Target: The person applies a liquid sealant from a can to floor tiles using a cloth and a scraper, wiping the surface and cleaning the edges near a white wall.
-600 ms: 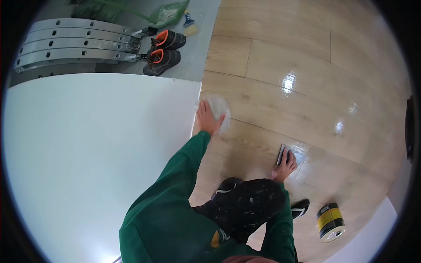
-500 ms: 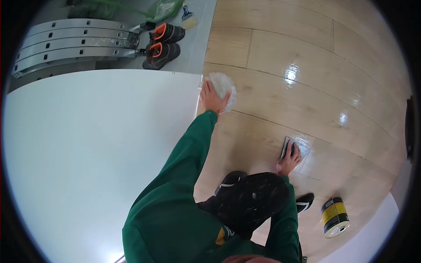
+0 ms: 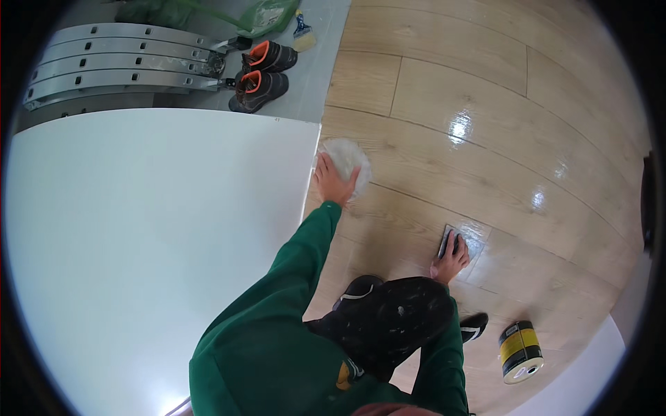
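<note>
Down on the wood-look floor, my left hand (image 3: 334, 182) rests over a white fluffy round pad (image 3: 349, 157), thumb on one side and fingers on the other. The pad lies right along the edge of a large white panel (image 3: 173, 208). Farther right, the fingers of my right hand (image 3: 452, 261) wrap around the dark handle of a flat rectangular trowel (image 3: 474, 244). Its plate sits flat against the floor, and the light shines off it. Part of the handle is hidden under my fingers.
Near my right shoe lies a black and yellow can (image 3: 521, 352) on its side. Beyond the panel are dark shoes with orange lining (image 3: 259, 89), a folded metal ladder (image 3: 125, 64), a paintbrush (image 3: 303, 35) and a green dustpan (image 3: 264, 17) on grey flooring (image 3: 316, 76).
My left hand and the white pad have slid toward me along the panel's edge. My right hand stays on the trowel in nearly the same spot; the view has shifted slightly.
</note>
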The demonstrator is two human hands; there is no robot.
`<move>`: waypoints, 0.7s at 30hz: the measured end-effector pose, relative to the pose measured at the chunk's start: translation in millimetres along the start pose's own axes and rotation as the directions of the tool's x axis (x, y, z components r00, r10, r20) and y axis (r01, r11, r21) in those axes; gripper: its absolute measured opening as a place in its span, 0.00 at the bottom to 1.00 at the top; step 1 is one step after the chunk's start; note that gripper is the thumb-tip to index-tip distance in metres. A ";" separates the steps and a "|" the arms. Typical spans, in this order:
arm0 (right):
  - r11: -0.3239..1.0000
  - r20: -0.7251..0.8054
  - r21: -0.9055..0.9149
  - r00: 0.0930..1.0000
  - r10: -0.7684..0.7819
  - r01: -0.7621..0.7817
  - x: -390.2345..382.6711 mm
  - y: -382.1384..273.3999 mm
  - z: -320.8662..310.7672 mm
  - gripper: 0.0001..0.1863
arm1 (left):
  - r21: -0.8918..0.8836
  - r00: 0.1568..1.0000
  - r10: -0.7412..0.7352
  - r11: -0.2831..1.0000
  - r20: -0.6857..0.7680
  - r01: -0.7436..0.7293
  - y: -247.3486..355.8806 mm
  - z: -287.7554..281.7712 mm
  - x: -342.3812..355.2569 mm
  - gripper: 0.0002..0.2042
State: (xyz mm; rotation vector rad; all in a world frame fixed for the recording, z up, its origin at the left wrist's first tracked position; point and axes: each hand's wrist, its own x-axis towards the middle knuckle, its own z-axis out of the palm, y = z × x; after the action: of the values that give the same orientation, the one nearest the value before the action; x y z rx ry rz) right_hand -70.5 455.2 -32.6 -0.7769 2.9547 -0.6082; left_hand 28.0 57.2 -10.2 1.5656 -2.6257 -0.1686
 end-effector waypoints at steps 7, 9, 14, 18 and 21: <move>1.000 0.055 0.002 0.998 -0.005 0.005 -0.1 -4.8 -6.1 0.42 | -0.037 0.999 0.036 0.999 -0.002 -0.037 29.9 0.5 65.8 0.55; 1.000 0.078 0.017 0.997 -0.004 0.003 0.5 -9.0 -9.3 0.43 | -0.067 0.999 0.047 0.997 -0.017 -0.048 13.4 1.3 44.7 0.55; 1.000 0.016 -0.014 1.000 0.010 -0.010 -3.2 5.3 5.5 0.43 | -0.035 0.997 -0.063 0.997 0.047 0.064 -2.9 -3.5 -22.1 0.55; 1.000 0.021 0.019 1.000 0.004 -0.004 -0.1 -2.8 -1.5 0.41 | -0.011 0.995 0.041 0.999 -0.086 -0.042 36.7 25.0 40.4 0.55; 1.000 0.040 0.026 0.999 0.005 -0.006 1.8 -9.4 -2.9 0.40 | -0.123 0.972 0.136 0.979 -0.190 -0.161 97.8 36.2 118.1 0.53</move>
State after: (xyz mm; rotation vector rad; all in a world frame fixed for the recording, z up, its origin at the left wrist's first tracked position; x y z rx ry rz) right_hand -68.0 447.8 -26.3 -0.7693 2.9064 -0.6217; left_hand -117.8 1.3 -31.3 1.2710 -2.5186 -0.1840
